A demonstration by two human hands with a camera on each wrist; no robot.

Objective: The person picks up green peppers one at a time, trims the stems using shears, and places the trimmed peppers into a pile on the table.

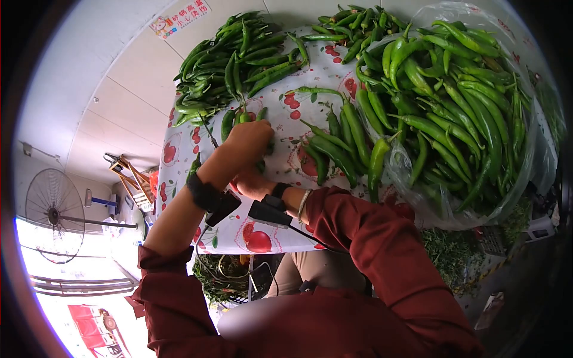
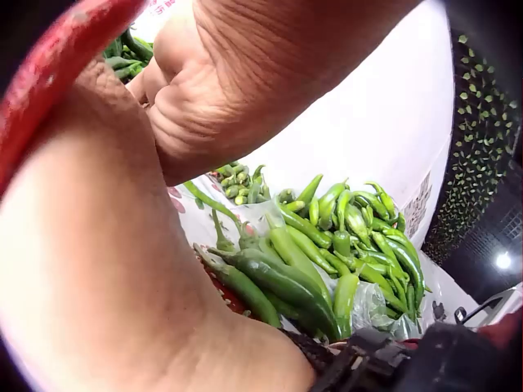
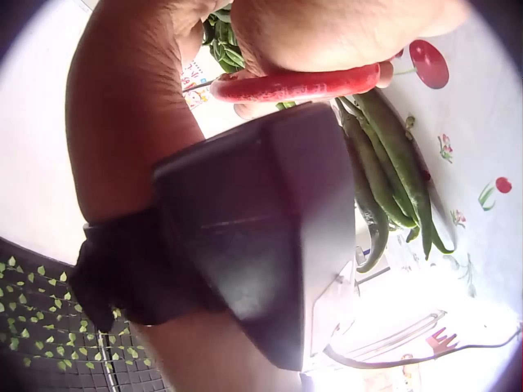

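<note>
My left hand (image 1: 249, 142) is over several green peppers (image 1: 227, 124) near the table's left side. In the left wrist view its fingers (image 2: 176, 106) are curled, but their tips and anything between them are hidden. Below and partly under it, my right hand (image 1: 253, 182) grips a red pepper; the right wrist view shows this red pepper (image 3: 298, 86) lying along the hand (image 3: 343, 33). Long green peppers (image 3: 392, 163) lie just beyond it on the patterned cloth (image 3: 482, 122). Loose green peppers (image 1: 334, 155) lie to the right of both hands.
A dense green pepper pile (image 1: 239, 59) lies at the back left, a smaller pile (image 1: 358, 27) at the back. An opened clear plastic bag (image 1: 441, 218) full of green peppers fills the right side. A fan (image 1: 54, 215) stands at far left; leafy greens (image 1: 450, 256) are below the table.
</note>
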